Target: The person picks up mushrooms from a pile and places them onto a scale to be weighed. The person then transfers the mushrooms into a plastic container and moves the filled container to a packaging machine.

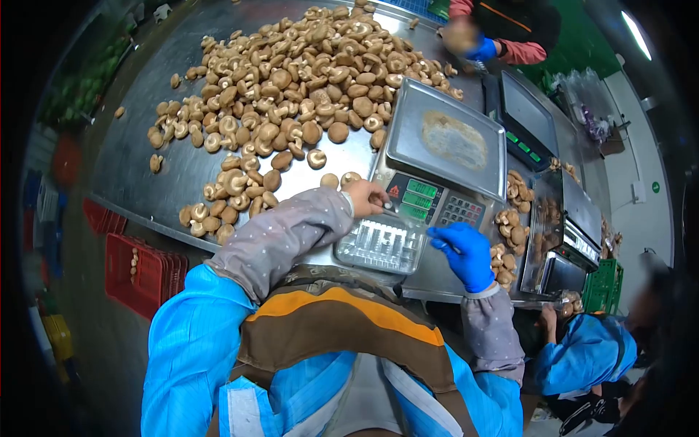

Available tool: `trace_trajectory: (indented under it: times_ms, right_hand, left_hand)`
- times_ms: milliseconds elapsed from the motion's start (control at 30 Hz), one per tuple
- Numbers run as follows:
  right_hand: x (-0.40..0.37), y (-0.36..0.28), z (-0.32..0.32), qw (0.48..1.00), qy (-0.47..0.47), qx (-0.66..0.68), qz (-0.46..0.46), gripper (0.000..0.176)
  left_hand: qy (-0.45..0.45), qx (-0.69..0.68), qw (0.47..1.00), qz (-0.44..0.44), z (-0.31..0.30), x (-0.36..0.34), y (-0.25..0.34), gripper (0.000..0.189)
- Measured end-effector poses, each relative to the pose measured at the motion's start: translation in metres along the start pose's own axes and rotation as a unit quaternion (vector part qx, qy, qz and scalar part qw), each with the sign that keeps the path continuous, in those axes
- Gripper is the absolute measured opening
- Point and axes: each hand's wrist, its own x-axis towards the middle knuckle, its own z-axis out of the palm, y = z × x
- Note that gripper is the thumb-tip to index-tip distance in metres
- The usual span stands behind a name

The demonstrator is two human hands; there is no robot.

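My bare left hand [366, 197] grips the far edge of a clear plastic tray [378, 244], which lies in front of a digital scale [444, 156]. My right hand [466, 251], in a blue glove, holds the tray's right edge. The tray looks empty. A big heap of brown mushrooms [291, 95] covers the steel table [138, 160] just left of my left hand. The scale's pan is bare.
Another person in a blue glove [482, 49] works at the far side of the table. A second scale [528, 120] and more mushrooms [510, 233] lie to the right. Red crates [138, 273] stand under the table on the left. A person in blue [582, 353] is at lower right.
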Motion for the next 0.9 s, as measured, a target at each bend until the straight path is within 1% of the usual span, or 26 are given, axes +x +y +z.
trace_trajectory:
  times_ms: [33, 67, 100, 133, 167, 200, 233, 267, 300, 333, 367, 400, 467, 500, 533, 600, 633, 667, 700, 733, 767, 800, 867, 900]
  right_hand:
    - [0.001, -0.003, -0.005, 0.999, 0.040, 0.022, 0.006, 0.021]
    - [0.008, -0.011, -0.004, 0.995, 0.090, 0.032, 0.021, 0.023]
    - [0.019, -0.020, 0.001, 0.989, 0.135, 0.049, 0.031, 0.025]
    - [0.031, -0.028, 0.012, 0.980, 0.178, 0.074, 0.039, 0.026]
    - [0.042, -0.035, 0.027, 0.974, 0.197, 0.107, 0.030, 0.025]
    - [0.057, -0.046, 0.045, 0.959, 0.172, 0.211, 0.075, 0.024]
    - [0.067, -0.062, 0.063, 0.933, 0.139, 0.309, 0.124, 0.023]
    - [0.076, -0.081, 0.078, 0.895, 0.103, 0.398, 0.175, 0.023]
    - [0.089, -0.102, 0.089, 0.877, 0.051, 0.444, 0.175, 0.022]
    - [0.098, -0.116, 0.108, 0.892, 0.066, 0.431, 0.121, 0.023]
    - [0.109, -0.130, 0.120, 0.882, 0.021, 0.457, 0.112, 0.023]
    - [0.120, -0.144, 0.131, 0.871, -0.022, 0.479, 0.104, 0.023]
    - [0.136, -0.161, 0.161, 0.911, -0.061, 0.408, -0.014, 0.021]
    - [0.146, -0.178, 0.165, 0.901, -0.079, 0.425, -0.035, 0.019]
    - [0.153, -0.190, 0.172, 0.907, -0.075, 0.411, -0.057, 0.019]
    - [0.166, -0.210, 0.189, 0.918, -0.065, 0.379, -0.096, 0.017]
    - [0.173, -0.223, 0.206, 0.925, -0.045, 0.330, -0.184, 0.021]
    - [0.176, -0.229, 0.233, 0.932, -0.102, 0.242, -0.250, 0.031]
    - [0.178, -0.244, 0.250, 0.935, -0.201, 0.155, -0.249, 0.045]
    - [0.176, -0.250, 0.290, 0.929, -0.201, 0.129, -0.285, 0.049]
    - [0.174, -0.261, 0.319, 0.931, -0.175, 0.118, -0.298, 0.050]
    - [0.177, -0.267, 0.350, 0.918, -0.167, 0.050, -0.357, 0.063]
    - [0.179, -0.275, 0.377, 0.913, -0.209, 0.070, -0.342, 0.051]
    - [0.184, -0.273, 0.380, 0.906, -0.241, 0.060, -0.342, 0.042]
  left_hand:
    - [0.035, 0.026, 0.999, 0.010, -0.002, -0.008, 0.014, 0.042]
    - [0.117, 0.095, 0.989, 0.011, -0.007, -0.023, 0.034, 0.061]
    - [0.104, 0.026, 0.994, -0.031, -0.014, -0.033, 0.045, 0.085]
    - [0.097, -0.117, 0.986, 0.072, -0.014, -0.043, 0.040, 0.104]
    - [0.061, -0.202, 0.976, 0.051, -0.024, -0.062, 0.064, 0.117]
    - [0.058, -0.290, 0.953, 0.065, -0.025, -0.075, 0.072, 0.126]
    - [0.112, -0.246, 0.959, 0.084, -0.029, -0.091, 0.087, 0.126]
    - [0.160, -0.199, 0.961, 0.104, -0.032, -0.104, 0.095, 0.127]
    - [0.234, -0.143, 0.959, 0.072, -0.034, -0.112, 0.089, 0.125]
    - [0.302, -0.089, 0.948, 0.040, -0.038, -0.120, 0.084, 0.122]
    - [0.322, -0.144, 0.936, -0.002, -0.047, -0.133, 0.081, 0.115]
    - [0.353, -0.174, 0.917, -0.070, -0.059, -0.149, 0.086, 0.098]
    - [0.437, -0.093, 0.894, 0.011, -0.069, -0.168, 0.027, 0.072]
    - [0.419, -0.148, 0.895, -0.033, -0.086, -0.189, 0.025, 0.061]
    - [0.397, -0.203, 0.892, -0.077, -0.106, -0.214, 0.027, 0.051]
    - [0.524, -0.249, 0.809, -0.093, -0.148, -0.268, 0.017, 0.045]
    - [0.596, -0.196, 0.768, -0.129, -0.172, -0.293, 0.031, 0.048]
    - [0.645, -0.189, 0.729, -0.131, -0.192, -0.316, 0.031, 0.055]
    - [0.638, -0.049, 0.738, -0.213, -0.213, -0.338, 0.028, 0.061]
    - [0.613, 0.058, 0.756, -0.222, -0.228, -0.357, 0.012, 0.062]
    - [0.588, 0.116, 0.762, -0.246, -0.239, -0.365, 0.005, 0.061]
    - [0.561, 0.152, 0.766, -0.274, -0.247, -0.361, -0.003, 0.059]
    - [0.505, 0.220, 0.769, -0.323, -0.258, -0.352, -0.023, 0.056]
    - [0.471, 0.216, 0.760, -0.393, -0.261, -0.343, -0.033, 0.053]
